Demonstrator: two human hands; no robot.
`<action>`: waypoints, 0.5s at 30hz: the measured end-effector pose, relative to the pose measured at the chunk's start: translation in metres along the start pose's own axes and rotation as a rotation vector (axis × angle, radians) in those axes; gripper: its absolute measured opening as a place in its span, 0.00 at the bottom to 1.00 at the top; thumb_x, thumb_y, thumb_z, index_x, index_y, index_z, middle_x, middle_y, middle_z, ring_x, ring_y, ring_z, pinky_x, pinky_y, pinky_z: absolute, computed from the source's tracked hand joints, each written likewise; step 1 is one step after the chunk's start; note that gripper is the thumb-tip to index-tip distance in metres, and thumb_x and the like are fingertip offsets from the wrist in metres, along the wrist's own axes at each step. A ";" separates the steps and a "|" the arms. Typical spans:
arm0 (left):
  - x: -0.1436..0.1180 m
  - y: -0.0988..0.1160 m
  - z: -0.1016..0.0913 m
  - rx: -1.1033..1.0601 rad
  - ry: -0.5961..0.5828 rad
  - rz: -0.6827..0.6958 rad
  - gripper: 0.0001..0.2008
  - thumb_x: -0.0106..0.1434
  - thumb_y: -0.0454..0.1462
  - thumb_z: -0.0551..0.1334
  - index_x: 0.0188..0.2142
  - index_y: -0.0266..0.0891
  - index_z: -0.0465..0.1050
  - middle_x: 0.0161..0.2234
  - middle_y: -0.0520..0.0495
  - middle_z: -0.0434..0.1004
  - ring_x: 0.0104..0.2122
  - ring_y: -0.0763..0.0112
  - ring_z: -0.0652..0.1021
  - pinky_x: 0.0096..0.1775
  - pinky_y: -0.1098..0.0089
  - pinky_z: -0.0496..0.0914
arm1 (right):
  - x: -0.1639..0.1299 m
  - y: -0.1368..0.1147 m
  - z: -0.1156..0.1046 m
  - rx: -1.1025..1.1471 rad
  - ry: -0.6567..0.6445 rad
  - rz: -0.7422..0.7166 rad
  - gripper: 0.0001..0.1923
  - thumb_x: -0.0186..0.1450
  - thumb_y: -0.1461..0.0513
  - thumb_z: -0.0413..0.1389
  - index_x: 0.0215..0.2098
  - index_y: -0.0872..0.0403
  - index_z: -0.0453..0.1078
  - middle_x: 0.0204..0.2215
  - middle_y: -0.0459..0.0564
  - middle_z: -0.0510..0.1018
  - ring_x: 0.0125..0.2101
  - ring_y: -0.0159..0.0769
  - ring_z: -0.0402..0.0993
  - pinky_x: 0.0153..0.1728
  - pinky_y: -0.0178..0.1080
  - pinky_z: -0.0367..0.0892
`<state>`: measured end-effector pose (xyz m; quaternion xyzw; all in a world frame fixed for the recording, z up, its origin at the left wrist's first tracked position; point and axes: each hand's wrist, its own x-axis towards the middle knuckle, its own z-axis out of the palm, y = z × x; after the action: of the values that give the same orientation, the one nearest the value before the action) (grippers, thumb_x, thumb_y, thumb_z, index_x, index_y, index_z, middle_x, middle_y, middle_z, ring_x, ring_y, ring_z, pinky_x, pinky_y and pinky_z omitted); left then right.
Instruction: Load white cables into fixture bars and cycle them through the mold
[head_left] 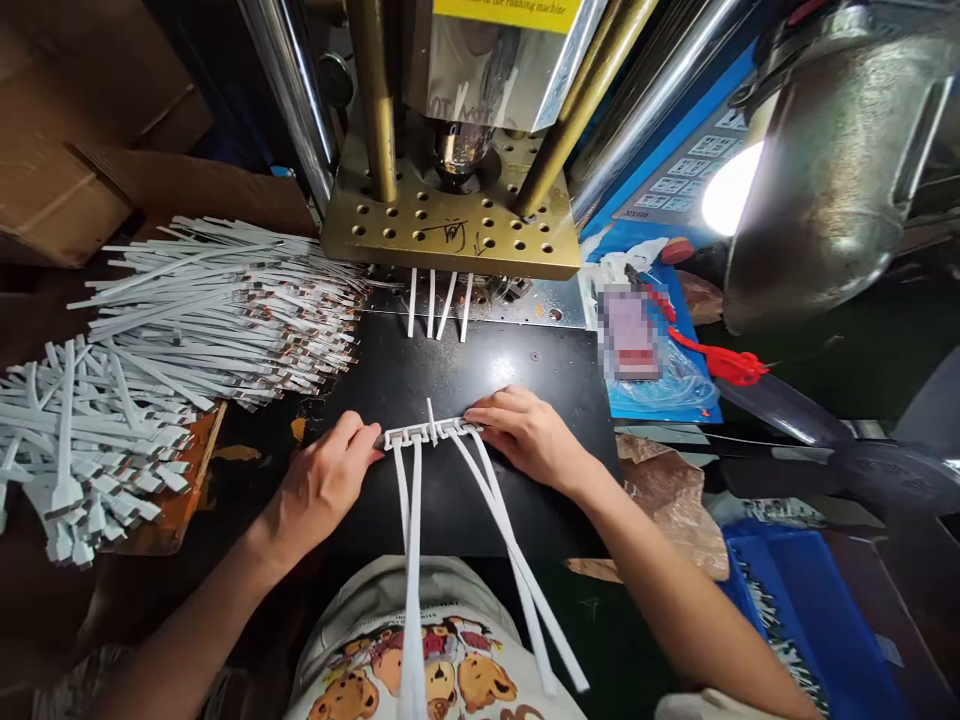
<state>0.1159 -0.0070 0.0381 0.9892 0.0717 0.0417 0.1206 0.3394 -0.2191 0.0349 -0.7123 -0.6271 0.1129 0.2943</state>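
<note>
My left hand [322,485] has its fingers closed on the left end of a narrow white molded strip [412,435]. At the strip's right end, my right hand [531,437] pinches it in the same way. Several flat white cables [415,560] hang from the strip toward my lap, and a short white stub [430,410] stands up from its middle. Both hands are over the black worktop [480,375]. Under the brass-coloured press plate [450,243], several white cable ends [412,305] stick out toward me. My fingertips partly hide the strip's ends.
Piles of white flat cables [217,310] with small end pieces lie at the left beside a cardboard box [67,200]. Metal columns [289,80] rise behind the worktop. To the right are a lamp [825,190], a red cord [727,362], fan blades [795,415] and a blue bin [817,610].
</note>
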 end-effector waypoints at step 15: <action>0.009 -0.019 0.001 -0.040 -0.004 0.186 0.08 0.74 0.35 0.51 0.43 0.41 0.69 0.36 0.49 0.68 0.34 0.67 0.76 0.36 0.67 0.68 | 0.051 0.056 0.007 0.602 0.486 0.486 0.07 0.63 0.66 0.52 0.34 0.56 0.72 0.29 0.44 0.77 0.26 0.31 0.78 0.30 0.32 0.72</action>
<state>0.1223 0.0129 0.0332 0.9891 -0.0215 0.0522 0.1359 0.3922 -0.1703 0.0087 -0.7274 -0.2935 0.1855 0.5919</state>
